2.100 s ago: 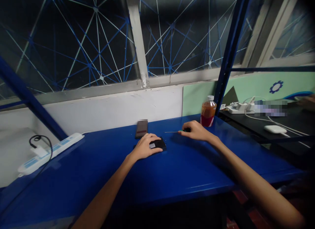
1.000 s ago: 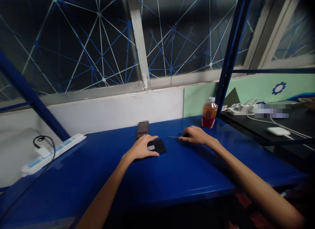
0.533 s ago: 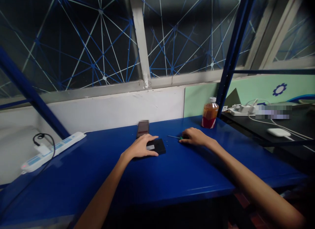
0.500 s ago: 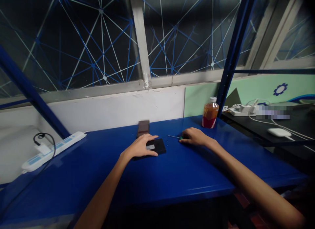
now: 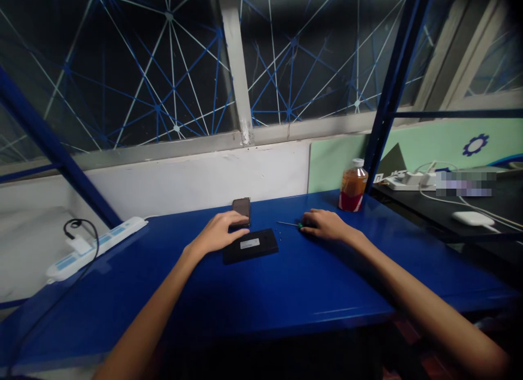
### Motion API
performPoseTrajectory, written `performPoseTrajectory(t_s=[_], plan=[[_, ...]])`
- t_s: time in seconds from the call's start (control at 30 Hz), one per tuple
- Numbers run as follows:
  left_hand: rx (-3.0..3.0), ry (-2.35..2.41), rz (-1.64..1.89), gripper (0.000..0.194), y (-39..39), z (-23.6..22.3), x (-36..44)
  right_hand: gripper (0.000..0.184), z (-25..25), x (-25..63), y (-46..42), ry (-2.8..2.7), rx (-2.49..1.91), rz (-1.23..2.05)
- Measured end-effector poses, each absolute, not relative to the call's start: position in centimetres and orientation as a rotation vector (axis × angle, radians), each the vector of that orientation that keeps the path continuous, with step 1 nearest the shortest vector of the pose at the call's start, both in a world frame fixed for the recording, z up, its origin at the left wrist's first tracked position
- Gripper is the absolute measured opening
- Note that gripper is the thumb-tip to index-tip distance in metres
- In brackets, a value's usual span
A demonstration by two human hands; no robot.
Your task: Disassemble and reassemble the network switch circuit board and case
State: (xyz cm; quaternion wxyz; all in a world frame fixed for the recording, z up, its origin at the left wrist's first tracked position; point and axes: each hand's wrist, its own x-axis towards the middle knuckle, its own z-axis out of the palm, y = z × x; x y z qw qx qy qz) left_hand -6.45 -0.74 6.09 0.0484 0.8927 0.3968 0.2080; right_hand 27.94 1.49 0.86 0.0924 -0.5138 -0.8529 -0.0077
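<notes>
While your right hand (image 5: 324,225) lies low over the blue worktop (image 5: 253,293), its grip is clamped on a screwdriver (image 5: 300,226), most of the handle hidden beneath your curled fingers, with a bit of green showing at the front. Its thin shaft points left, the tip slightly farther from you than the handle. Beyond that tip to the left, a flat black case (image 5: 268,243) rests on the worktop, its long axis running left to right in front of you, the right end a little farther away than the left; a pale label (image 5: 249,243) lies lengthwise on its upper face. Just off the right end of the case sit a few tiny pieces (image 5: 280,239), too small to make out. Your left hand (image 5: 220,231) is palm down by the far left corner of the case, thumb and forefinger apart; whether it touches the case, you cannot tell from this view. Past those fingers, which overlap its near end, a dark phone (image 5: 242,207) points its long axis away from you, and a bottle (image 5: 353,189) stands upright beyond your right hand.
</notes>
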Motion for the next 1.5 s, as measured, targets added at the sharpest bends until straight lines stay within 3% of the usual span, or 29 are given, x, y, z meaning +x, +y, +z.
performPoseTrajectory(t_s=[0.27, 0.43, 1.5], plan=[[2.916, 1.336, 0.458, 0.057, -3.4, 1.5, -6.9, 0.031, 1.1, 28.2, 1.6, -2.552, -1.541, 0.011], [2.945, 1.322, 0.464, 0.05, -2.9, 0.7, -6.7, 0.034, 1.0, 28.2, 1.8, -2.563, -1.546, -0.007], [2.89, 1.344, 0.393, 0.06, -0.8, 1.4, -4.3, 0.034, 0.3, 28.5, 2.3, -2.52, -1.572, -0.137]])
